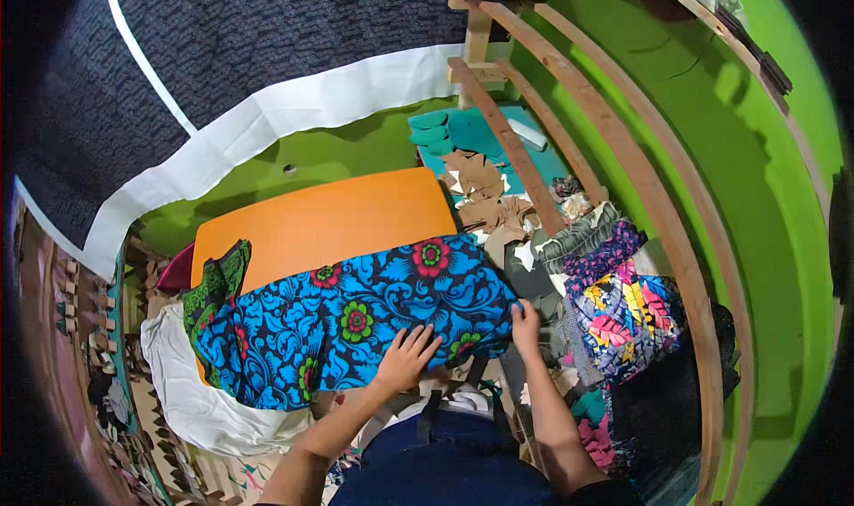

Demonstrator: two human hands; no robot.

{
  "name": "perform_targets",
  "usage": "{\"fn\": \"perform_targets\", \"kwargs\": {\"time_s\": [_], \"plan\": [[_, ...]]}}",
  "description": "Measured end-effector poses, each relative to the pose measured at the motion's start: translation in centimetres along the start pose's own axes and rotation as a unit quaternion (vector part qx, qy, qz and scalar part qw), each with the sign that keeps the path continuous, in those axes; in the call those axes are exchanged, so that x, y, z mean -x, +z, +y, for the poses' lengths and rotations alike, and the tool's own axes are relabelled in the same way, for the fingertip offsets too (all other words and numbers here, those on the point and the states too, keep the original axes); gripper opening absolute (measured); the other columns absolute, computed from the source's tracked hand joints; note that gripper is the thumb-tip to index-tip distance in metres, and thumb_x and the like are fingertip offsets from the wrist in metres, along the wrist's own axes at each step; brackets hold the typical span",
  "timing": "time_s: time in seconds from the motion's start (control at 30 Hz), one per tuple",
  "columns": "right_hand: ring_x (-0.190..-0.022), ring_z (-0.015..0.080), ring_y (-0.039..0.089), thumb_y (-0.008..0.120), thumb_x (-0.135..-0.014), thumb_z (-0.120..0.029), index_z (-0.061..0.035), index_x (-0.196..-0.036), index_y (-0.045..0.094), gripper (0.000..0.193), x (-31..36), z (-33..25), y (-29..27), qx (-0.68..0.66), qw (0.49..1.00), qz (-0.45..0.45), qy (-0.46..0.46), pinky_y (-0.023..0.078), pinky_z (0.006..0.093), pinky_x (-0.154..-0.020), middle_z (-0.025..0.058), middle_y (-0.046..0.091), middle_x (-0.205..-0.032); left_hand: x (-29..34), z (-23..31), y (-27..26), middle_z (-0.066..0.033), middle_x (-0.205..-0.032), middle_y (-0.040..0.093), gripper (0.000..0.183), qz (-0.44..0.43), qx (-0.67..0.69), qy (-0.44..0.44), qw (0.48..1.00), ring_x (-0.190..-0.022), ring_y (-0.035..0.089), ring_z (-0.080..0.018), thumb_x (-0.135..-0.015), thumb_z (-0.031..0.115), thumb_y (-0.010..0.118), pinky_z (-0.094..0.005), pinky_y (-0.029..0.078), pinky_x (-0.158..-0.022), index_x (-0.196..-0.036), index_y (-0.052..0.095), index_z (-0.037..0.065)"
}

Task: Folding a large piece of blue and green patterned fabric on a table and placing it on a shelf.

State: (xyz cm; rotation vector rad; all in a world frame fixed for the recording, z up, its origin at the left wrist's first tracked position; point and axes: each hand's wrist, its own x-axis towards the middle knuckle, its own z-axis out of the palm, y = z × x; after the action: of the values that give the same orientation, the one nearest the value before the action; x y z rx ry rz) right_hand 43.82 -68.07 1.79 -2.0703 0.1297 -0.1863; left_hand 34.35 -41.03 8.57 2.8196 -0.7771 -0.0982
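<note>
A blue and black floral fabric with pink and green flowers lies across an orange board, covering its near part. My left hand rests on the cloth near its front edge, fingers spread and flat. At the cloth's right end, my right hand pinches its edge between thumb and fingers. A green patterned piece of fabric hangs at the left end, against the blue cloth.
White cloth is heaped below the board's left side. Brown paper-like scraps and teal pieces lie beyond the right end. Folded colourful fabrics sit at right, beside curved-looking wooden rails. A dark patterned sheet hangs behind.
</note>
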Motion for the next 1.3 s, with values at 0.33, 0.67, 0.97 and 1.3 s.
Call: {"fn": "perform_targets", "kwargs": {"time_s": [0.33, 0.67, 0.97, 1.3], "plan": [[-0.104, 0.0326, 0.043, 0.051, -0.076, -0.004, -0.0052, -0.108, 0.054, 0.032, 1.3, -10.7, 6.5, 0.199, 0.93, -0.091, -0.294, 0.032, 0.0457, -0.09, 0.0134, 0.048, -0.107, 3.0, -0.4, -0.8, -0.0203, -0.129, 0.041, 0.059, 0.096, 0.186, -0.073, 0.975, -0.109, 0.048, -0.0352, -0.073, 0.021, 0.058, -0.044, 0.039, -0.091, -0.128, 0.041, 0.009], [-0.105, 0.0292, 0.044, 0.053, -0.079, -0.013, -0.0065, -0.103, 0.057, 0.025, 1.0, -19.9, 22.4, 0.155, 0.862, -0.209, -0.434, 0.03, 0.0456, -0.095, 0.0121, 0.052, -0.103, 11.1, -16.9, -4.3, -0.02, -0.123, 0.044, 0.06, 0.189, 0.001, -0.38, 0.906, -0.108, 0.048, -0.0328, -0.068, 0.009, 0.06, -0.0409, 0.041, -0.088, -0.125, 0.04, 0.002], [-0.066, 0.0352, 0.058, 0.049, -0.085, -0.028, -0.001, -0.073, 0.063, 0.033, -3.1, -19.1, 32.8, 0.324, 0.82, -0.286, -0.376, 0.046, 0.0449, -0.064, 0.0178, 0.062, -0.072, 20.4, -31.0, -4.1, -0.0081, -0.105, 0.053, 0.036, 0.053, -0.138, -0.381, 0.913, -0.104, 0.049, -0.0278, -0.076, 0.027, 0.061, -0.0443, 0.034, -0.096, -0.107, 0.053, 0.011], [-0.044, 0.0329, 0.052, 0.056, -0.083, -0.028, -0.0022, -0.053, 0.059, 0.039, -4.6, -19.4, 33.2, 0.31, 0.86, -0.128, -0.384, 0.041, 0.0418, -0.044, 0.0162, 0.053, -0.05, 22.8, -37.6, -4.8, -0.0035, -0.079, 0.058, 0.028, -0.018, -0.075, -0.214, 0.974, -0.084, 0.052, -0.0217, -0.085, 0.037, 0.048, -0.038, 0.036, -0.079, -0.081, 0.059, 0.011]]}}
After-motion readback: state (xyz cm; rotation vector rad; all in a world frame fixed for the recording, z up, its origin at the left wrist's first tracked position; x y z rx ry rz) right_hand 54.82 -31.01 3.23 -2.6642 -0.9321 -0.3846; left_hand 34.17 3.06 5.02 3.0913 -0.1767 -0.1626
